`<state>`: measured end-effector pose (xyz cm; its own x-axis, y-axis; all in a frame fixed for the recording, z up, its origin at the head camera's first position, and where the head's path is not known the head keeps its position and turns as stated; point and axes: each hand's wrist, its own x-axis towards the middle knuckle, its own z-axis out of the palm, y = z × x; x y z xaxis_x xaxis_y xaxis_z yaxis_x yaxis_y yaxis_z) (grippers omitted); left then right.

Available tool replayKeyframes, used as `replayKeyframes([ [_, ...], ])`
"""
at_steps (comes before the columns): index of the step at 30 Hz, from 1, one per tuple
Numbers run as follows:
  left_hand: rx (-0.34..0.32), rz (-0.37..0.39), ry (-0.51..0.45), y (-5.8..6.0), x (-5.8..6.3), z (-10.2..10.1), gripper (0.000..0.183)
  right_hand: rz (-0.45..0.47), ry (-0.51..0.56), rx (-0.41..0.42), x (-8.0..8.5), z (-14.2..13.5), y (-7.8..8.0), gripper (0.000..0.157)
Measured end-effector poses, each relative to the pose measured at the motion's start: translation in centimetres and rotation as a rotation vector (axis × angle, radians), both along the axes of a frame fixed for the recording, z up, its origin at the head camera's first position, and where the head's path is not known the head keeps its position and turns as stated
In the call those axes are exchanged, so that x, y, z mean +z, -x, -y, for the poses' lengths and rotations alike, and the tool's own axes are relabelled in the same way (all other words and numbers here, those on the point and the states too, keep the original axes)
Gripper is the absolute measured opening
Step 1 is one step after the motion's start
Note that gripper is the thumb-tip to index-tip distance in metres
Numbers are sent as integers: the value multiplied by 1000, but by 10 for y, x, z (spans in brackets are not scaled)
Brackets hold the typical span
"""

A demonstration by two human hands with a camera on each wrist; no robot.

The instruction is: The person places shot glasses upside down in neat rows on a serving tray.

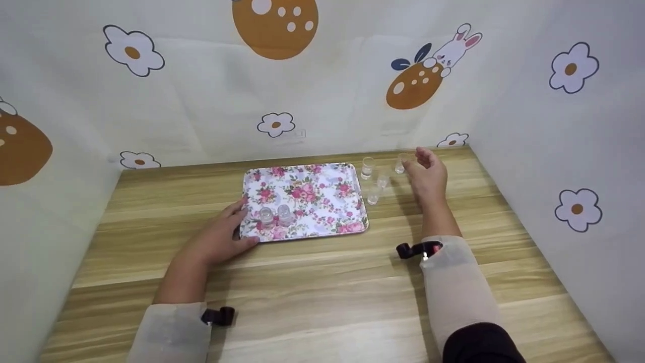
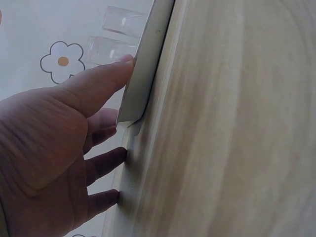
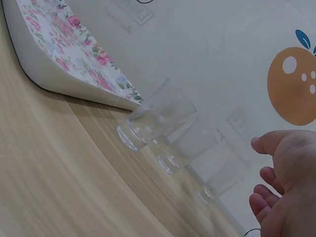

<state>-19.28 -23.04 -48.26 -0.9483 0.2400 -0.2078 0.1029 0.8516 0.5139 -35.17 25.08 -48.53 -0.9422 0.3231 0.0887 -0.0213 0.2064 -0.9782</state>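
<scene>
My left hand [image 1: 221, 234] grips the near left corner of a floral tray [image 1: 327, 214], thumb on the front rim and fingers along the left side. In the left wrist view, the thumb lies against the tray's pale outer wall [image 2: 143, 74]. Two small clear shot glasses [image 1: 284, 214] stand on the tray near that corner. My right hand [image 1: 428, 179] is beside a shot glass [image 1: 400, 164] at the back right, thumb overlapping it in the head view. In the right wrist view, its loosely bent fingers hold nothing, with clear glasses [image 3: 155, 116] standing to their left.
Several more shot glasses, one of them at the back [image 1: 367, 169], stand just right of the tray. The wood-grain table [image 1: 322, 292] is bordered by pale walls [image 1: 201, 101] printed with flowers, fruit and a rabbit. Dark wrist cameras [image 1: 219, 316] stick out from both sleeves.
</scene>
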Motion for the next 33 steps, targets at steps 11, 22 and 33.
replayKeyframes([
  [11, 12, -3, 5, 1, -2, -1, 91, 149, -133, 108, -23, -9, 9, 71],
  [22, 15, -3, -1, 0, -3, -1, 92, 192, -231, 140, -28, -6, 15, 71],
  [33, 17, 3, 7, 0, -1, -2, 91, 250, -377, 73, -28, 0, 23, 54],
])
